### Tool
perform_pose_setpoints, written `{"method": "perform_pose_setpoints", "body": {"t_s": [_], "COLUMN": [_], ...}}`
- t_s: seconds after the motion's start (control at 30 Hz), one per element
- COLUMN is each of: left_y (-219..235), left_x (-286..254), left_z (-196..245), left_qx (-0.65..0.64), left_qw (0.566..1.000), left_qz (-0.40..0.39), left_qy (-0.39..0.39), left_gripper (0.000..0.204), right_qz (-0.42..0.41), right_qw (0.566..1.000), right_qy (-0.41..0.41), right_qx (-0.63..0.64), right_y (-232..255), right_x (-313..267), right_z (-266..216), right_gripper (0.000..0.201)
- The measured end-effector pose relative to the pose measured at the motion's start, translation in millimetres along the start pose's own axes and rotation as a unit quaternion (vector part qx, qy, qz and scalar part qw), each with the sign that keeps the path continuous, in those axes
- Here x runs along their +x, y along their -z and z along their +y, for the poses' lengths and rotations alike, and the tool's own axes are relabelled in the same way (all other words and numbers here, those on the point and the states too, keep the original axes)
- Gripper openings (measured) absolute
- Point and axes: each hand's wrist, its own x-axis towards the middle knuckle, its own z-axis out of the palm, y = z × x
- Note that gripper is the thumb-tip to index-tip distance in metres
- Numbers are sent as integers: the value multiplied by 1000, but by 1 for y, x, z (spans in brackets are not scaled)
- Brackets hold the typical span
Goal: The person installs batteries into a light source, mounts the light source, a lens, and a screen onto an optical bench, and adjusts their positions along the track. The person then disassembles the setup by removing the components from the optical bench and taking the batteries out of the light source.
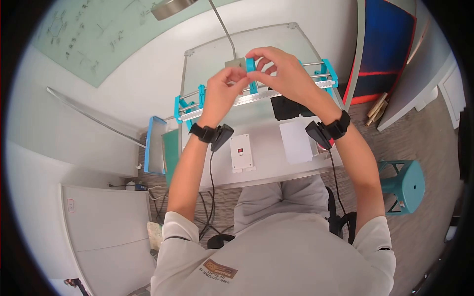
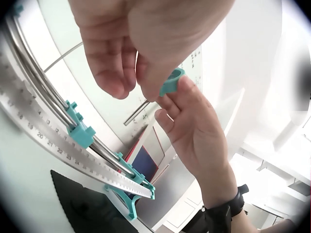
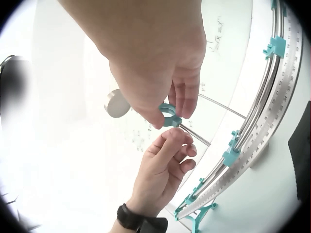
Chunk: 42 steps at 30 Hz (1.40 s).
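Observation:
Between the hands is a teal ring holder point(image 1: 251, 64) point(image 2: 171, 82) point(image 3: 170, 120) with a metal rod point(image 2: 136, 112) point(image 3: 195, 135) below it. The right hand point(image 1: 289, 76) point(image 2: 197, 131) point(image 3: 155, 63) grips the ring by its rim between thumb and fingers. At the ring's base, the left hand point(image 1: 223, 93) point(image 2: 155, 34) point(image 3: 163, 167) pinches with thumb and index fingertips; its other fingers are loosely curled. Both hands are above a rail with a ruler scale point(image 1: 252, 97) point(image 2: 63, 143) point(image 3: 272, 107), which carries teal slides point(image 2: 80, 128) point(image 3: 232, 154).
A lamp point(image 1: 170, 9) stands behind the rail. On the table are a black cloth point(image 1: 286, 108), white paper point(image 1: 296, 143) and a white box with a red switch point(image 1: 241, 152). A teal stool point(image 1: 409, 187) is on the right; a blue tray point(image 1: 156, 145) is on the left.

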Motion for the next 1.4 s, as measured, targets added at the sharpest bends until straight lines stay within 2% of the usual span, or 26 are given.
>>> {"method": "perform_pose_setpoints", "body": {"t_s": [0.07,0.13,0.27,0.33,0.37,0.43,0.47,0.53,0.67,0.73,0.9,0.97,1.03,1.1,1.17,1.4], "left_y": [1,7,4,5,5,4,3,-1,-7,-7,-4,-3,-4,-5,-5,-4], "left_x": [10,18,21,22,22,21,22,24,27,26,24,21,22,23,22,22], "left_z": [-4,-15,-25,-30,-32,-37,-41,-52,-65,-66,-61,-59,-63,-64,-64,-64], "left_qx": [-28,19,-1,19,13,31,27,17,-10,18,68,79,78,74,73,82], "left_qw": [999,999,999,999,999,999,999,998,997,995,995,995,992,993,992,990], "left_qz": [39,-35,-7,6,17,4,10,24,39,47,32,27,40,39,41,44], "left_qy": [-19,-19,-47,-37,-37,-20,-17,-61,-71,-89,-70,-53,-86,-87,-92,-106], "left_gripper": [17,20,22,24,24,22,22,24,24,23,22,22,22,22,22,22], "right_qz": [-6,-13,-41,6,-5,-14,-21,-62,-84,-89,-103,-98,-93,-86,-93,-37], "right_qw": [1000,999,999,999,999,996,995,986,984,981,980,981,981,981,974,984], "right_qy": [11,26,19,33,38,-29,-27,0,-17,-20,7,5,-11,-27,-94,-99], "right_qx": [-3,19,12,-8,-12,-88,-89,-157,-158,-171,-167,-167,-168,-170,-183,-144], "right_y": [0,0,-6,-9,-7,-3,-2,-2,-9,-12,-16,-17,-20,-21,-23,-29], "right_x": [6,14,18,17,17,12,8,1,-6,-6,-3,-3,-4,-5,-4,-3], "right_z": [2,8,15,16,20,35,43,57,64,66,72,75,77,78,78,77], "right_gripper": [38,38,39,38,38,32,32,26,23,22,18,19,19,20,20,20]}}
